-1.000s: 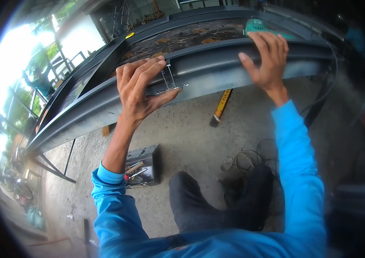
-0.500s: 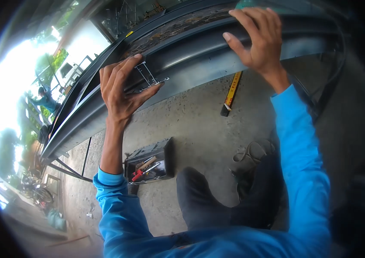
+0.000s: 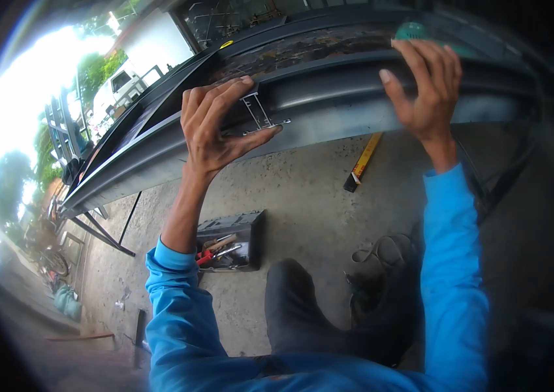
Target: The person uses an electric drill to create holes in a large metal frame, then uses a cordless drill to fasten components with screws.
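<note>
My left hand [image 3: 210,134] holds a small silver metal profile piece [image 3: 263,111] between its thumb and fingers. The piece has thin walls and an open frame shape, and it sits right at the front face of a long dark metal beam [image 3: 335,91]. Farther right, my right hand [image 3: 431,91] is raised over the same beam, its fingers apart and curved, with nothing in it. Behind its fingertips shows a rounded green object [image 3: 411,31].
Below the beam, a yellow bar with a dark end [image 3: 365,159] shows above the concrete floor [image 3: 303,196]. A black toolbox [image 3: 253,242] with red-handled tools stands near my left forearm. A strap [image 3: 391,248] lies by my legs. At the far left are a white vehicle [image 3: 117,85] and a bicycle [image 3: 53,261].
The view has shifted and turned, so both hands and the beam appear farther right. My left hand keeps its hold on the profile piece; my right hand stays spread over the beam.
</note>
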Available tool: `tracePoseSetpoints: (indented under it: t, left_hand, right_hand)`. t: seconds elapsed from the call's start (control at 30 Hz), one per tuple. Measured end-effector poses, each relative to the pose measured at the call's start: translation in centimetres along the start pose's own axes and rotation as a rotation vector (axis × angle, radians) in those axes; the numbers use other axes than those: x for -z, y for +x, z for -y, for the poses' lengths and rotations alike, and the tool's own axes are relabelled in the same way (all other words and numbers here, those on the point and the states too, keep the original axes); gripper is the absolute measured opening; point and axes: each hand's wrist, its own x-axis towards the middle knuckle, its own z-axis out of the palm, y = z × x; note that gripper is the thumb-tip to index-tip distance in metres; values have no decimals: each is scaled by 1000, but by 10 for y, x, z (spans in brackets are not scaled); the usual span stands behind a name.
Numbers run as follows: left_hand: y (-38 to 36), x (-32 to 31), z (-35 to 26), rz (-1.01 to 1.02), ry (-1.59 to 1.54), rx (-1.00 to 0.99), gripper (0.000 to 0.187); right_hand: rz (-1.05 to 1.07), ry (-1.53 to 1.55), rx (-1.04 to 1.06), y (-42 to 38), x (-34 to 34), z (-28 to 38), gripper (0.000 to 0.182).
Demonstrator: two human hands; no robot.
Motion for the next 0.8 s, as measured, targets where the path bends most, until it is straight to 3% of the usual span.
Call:
tracePoseSetpoints:
  t: [0.27,0.63,0.8]
  left_hand:
    - [3,5,-6,37,-13,93,69]
    - [14,4,-5,93,-76,61,72]
    - [10,-2,0,26,-99,-5,71]
  right_hand:
    - [83,19,-27,6,9,3,40]
    - [102,-18,-18,8,9,5,39]
    - [125,-23,-28,7,18,16,39]
